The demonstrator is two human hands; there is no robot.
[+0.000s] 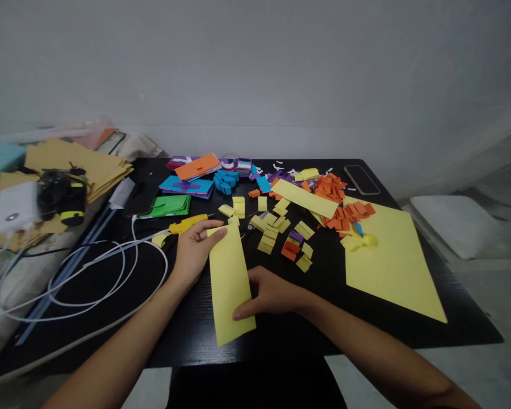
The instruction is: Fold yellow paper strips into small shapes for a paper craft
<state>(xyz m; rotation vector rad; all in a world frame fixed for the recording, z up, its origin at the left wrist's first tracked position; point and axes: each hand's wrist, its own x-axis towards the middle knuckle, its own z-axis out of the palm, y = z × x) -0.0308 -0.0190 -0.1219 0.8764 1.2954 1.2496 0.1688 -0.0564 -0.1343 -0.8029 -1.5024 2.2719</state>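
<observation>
We hold a yellow paper strip (230,284) in front of us, over the near part of the black table (306,335). Its long axis runs away from us, from near the table's front edge toward the back wall, leaning so that the far end sits slightly left of the near end. Its broad face is turned up toward us.

Our left hand (193,250) pinches the far end, thumb flat on the face and fingers behind. Our right hand (272,292) grips the right edge near the close end, fingers curled and thumb laid across the face; the gap between digits is only the paper's thickness at both holds. Whether the strip touches the table, we cannot tell.

Just beyond it lie small folded yellow pieces (270,233), with a yellow tool (189,223) beside our left hand. A second yellow strip (304,197) slants across the loose pieces, next to an orange heap (330,190). The large yellow sheet (392,272) at right bears a few small scraps. On the left, flat brown packets (74,162) lie under a white box (17,207); what either contains, we cannot see.
</observation>
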